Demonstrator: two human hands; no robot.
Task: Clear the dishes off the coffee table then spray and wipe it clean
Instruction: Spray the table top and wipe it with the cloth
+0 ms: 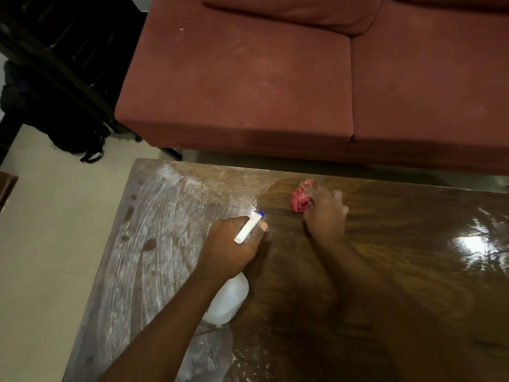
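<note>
Resting near the tabletop's (399, 274) far edge, a red cloth (299, 200) is clutched by the right hand (325, 215) — a spray bottle (229, 299) is gripped by the left hand (230, 248).

Both arms are bare and reach forward, the left one low and near. The left grip (231, 245) is curled round the neck of a spray bottle (228, 299), with the thumb pointing forward. The right grip (325, 213) is farther out and blurry, and it holds a bunched red cloth (300, 201).
</note>
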